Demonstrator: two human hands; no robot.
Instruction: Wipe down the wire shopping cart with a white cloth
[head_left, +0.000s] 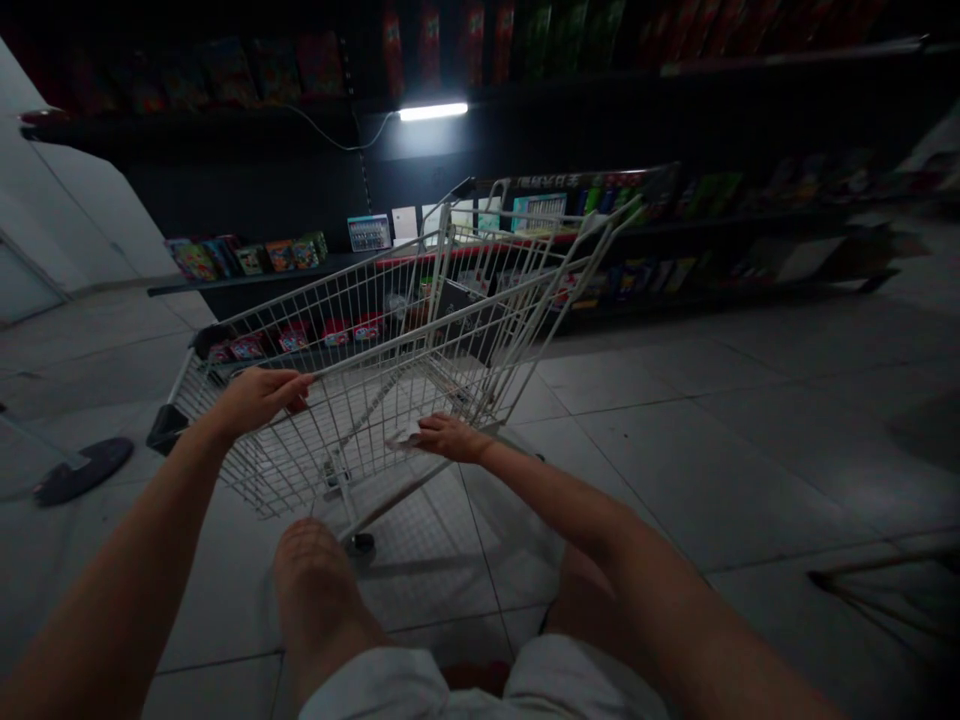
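Note:
A metal wire shopping cart (360,385) stands sideways before me, its handle end to the right. My left hand (264,397) is closed on the cart's upper side rail near its front end. Low on the near side, my right hand (450,438) presses a crumpled whitish cloth or tissue (406,434) against the wire mesh. The fingertips of that hand are partly hidden by the cloth. Near the handle end, a dark panel (469,318) shows through the wires.
Dark store shelves (277,170) with boxes and bottles run behind the cart. A lit tube lamp (433,112) hangs there. A round dark stand base (84,470) sits on the tiled floor (630,430) at left. Thin legs of some object (877,590) show at lower right.

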